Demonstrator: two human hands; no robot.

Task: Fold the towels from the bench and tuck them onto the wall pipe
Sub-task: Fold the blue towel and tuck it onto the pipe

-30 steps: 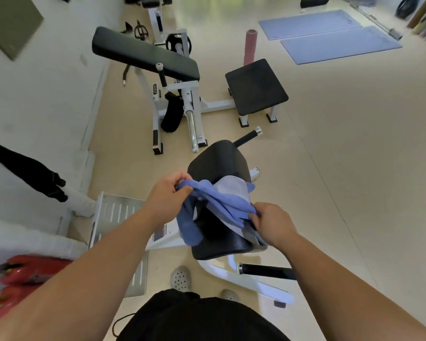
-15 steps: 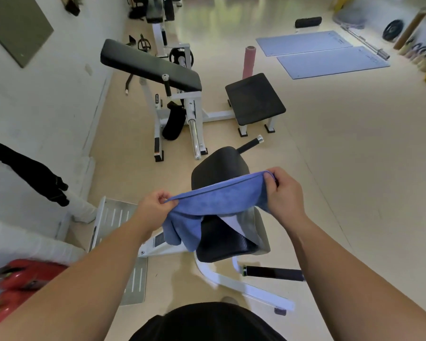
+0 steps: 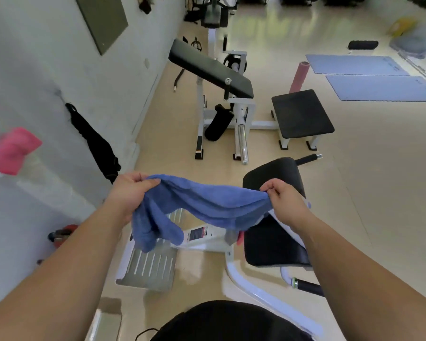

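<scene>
the left hand (image 3: 130, 190) grips one end of a blue towel (image 3: 207, 205), fingers curled round a bunched fold of it. the right hand (image 3: 283, 198) pinches the other end between thumb and fingertips. the towel hangs in the air between the two hands as a sagging band, touching nothing else. its longer loose part droops below the left hand, over a slotted metal foot plate (image 3: 148, 269) on the floor. the right end is above the left edge of the black bench pad (image 3: 273, 244).

a pale towel (image 3: 289, 228) lies on that pad, by its right edge, partly hidden under the right forearm.

farther along the floor stands a white-framed machine with a slanted black pad (image 3: 212, 70). a low black stool (image 3: 303, 114) sits just right of it, and a pink roller (image 3: 298, 77) stands upright behind the stool. two blue mats (image 3: 354, 65) lie flat near the far right of the floor. on the wall to the left, a black strap (image 3: 94, 141) hangs down. a blurred pink cloth (image 3: 10, 150) shows near the left border; what holds it cannot be told.
</scene>
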